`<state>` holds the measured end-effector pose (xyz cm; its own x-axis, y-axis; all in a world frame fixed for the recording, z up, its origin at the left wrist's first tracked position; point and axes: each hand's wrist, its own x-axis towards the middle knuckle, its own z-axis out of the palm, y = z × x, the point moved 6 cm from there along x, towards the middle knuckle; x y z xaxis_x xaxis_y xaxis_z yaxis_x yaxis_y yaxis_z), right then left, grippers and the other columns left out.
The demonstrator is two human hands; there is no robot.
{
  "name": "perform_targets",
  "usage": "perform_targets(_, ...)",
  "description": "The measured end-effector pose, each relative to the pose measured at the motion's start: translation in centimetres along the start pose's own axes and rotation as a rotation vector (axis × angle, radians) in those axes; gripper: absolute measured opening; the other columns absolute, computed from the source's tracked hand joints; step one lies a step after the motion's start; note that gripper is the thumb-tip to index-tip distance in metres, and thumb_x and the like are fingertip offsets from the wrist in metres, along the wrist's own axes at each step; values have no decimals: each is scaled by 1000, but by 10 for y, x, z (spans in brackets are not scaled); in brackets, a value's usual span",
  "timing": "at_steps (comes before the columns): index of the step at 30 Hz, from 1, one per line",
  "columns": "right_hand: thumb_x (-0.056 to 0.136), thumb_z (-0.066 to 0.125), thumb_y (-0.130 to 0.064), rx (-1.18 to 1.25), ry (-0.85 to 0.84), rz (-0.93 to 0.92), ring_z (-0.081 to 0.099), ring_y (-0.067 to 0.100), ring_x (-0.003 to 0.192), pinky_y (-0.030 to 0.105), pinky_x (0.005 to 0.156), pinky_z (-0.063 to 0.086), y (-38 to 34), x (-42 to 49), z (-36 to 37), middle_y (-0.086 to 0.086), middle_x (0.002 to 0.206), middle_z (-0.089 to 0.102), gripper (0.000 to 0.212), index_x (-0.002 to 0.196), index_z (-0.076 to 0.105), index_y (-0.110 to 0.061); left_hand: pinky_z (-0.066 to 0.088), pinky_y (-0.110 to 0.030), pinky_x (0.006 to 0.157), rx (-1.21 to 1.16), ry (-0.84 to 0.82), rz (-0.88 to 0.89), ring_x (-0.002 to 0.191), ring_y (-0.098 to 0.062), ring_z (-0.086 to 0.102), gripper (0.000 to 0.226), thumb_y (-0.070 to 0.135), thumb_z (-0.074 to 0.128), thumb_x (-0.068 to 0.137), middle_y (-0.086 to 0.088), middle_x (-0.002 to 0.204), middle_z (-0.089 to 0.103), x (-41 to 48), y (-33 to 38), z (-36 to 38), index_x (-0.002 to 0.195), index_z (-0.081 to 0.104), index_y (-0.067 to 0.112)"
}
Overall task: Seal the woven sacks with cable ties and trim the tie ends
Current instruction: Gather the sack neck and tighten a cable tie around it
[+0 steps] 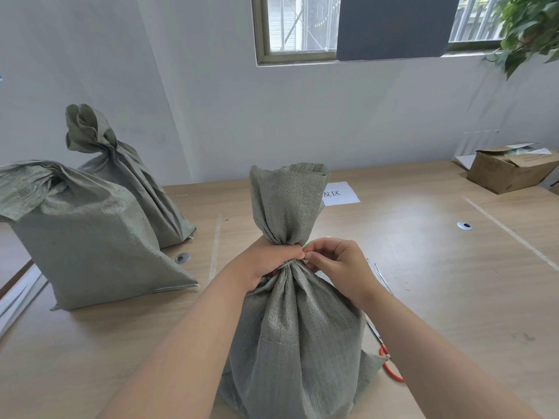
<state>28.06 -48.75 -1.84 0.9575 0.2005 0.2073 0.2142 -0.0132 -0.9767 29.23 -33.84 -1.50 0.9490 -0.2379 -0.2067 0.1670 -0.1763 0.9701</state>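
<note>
The left hand [269, 261] grips the gathered neck of the upright woven sack [290, 343] standing on the tabletop [423, 267] between the forearms, and the right hand [335, 261], just beside it, pinches the cable tie [289, 264] looped level round that neck.

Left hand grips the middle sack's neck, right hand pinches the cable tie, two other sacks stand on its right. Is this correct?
Not quite. The head view shows the two other sacks on the left of the middle sack. The left hand grips its neck and the right hand pinches the cable tie.
</note>
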Motion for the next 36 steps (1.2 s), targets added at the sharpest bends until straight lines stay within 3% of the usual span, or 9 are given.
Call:
perform_targets(10,90,63,9,5,19,-36,61,14,66,26,69,54,4,-2,1,3,69,67,18,84,73,-4,41,-40,76,4,2,6,82,-22,57,25,24,73,57,-10,81,60,0,-3,-1,80,69,16)
perform_targets(36,90,65,7,19,27,-32,61,16,66,30,70,54,8,-3,2,4,69,67,16,85,74,-6,36,-40,76,2,1,-2,82,-23,52,34,27,69,49,-12,82,56,0,-2,2,81,67,16)
